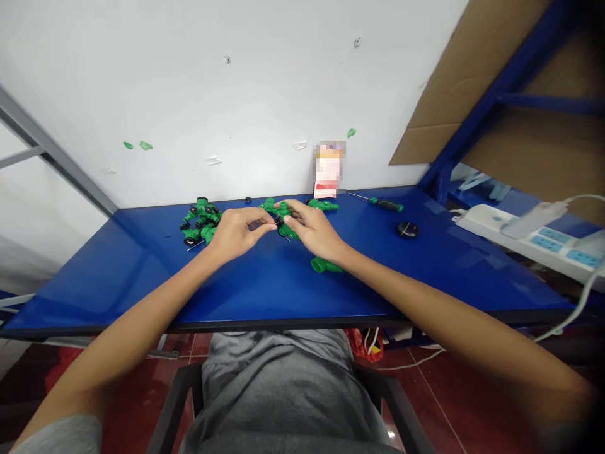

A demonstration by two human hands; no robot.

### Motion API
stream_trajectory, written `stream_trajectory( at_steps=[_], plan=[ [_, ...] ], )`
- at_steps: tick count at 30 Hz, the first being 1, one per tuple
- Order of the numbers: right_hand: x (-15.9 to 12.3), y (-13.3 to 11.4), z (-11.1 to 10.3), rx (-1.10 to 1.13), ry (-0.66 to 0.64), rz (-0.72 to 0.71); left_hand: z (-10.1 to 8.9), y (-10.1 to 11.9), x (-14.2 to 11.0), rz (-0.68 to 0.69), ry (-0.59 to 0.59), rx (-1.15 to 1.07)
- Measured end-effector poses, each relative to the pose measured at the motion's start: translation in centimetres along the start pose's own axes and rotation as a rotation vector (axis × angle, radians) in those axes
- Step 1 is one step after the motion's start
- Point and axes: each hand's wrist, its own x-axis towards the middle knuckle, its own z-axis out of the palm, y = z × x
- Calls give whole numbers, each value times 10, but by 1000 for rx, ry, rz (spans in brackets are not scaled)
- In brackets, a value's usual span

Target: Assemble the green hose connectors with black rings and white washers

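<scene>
My left hand (239, 233) and my right hand (312, 230) meet over the blue table (118, 277), their fingertips pinching a green plastic pipe fitting (283, 217) from both sides. Its middle is partly hidden by my fingers. Left of my left hand lies a heap of green fittings with black parts (201, 221). Below my right hand, a loose green tee fitting (326, 265) lies on the table. A green-handled screwdriver (387, 203) and a round black object (407, 229) lie to the right of my right hand.
A white wall rises behind the table, with a blurred paper item (328, 170) against it. A white power strip (529, 243) with a plugged-in adapter sits at the right, beneath a blue shelf frame holding cardboard (472, 94). A small black piece (247, 200) lies near the wall.
</scene>
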Motion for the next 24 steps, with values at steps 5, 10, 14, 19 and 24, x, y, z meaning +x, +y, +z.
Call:
stream_trajectory(
  at_steps=[5,10,14,19,24],
  plan=[
    [-1,-1,1,-19,36,5,-1,4,0,-2,-10,-2],
    [-1,-1,0,-82,29,-26,-2,2,1,16,-10,29],
    [-2,-3,0,-228,46,-64,0,-2,1,6,0,10],
    [-4,-2,2,-378,57,-120,1,-5,1,-46,17,-100],
    [-4,-1,3,-376,58,-154,2,-2,0,2,26,-90]
  ],
)
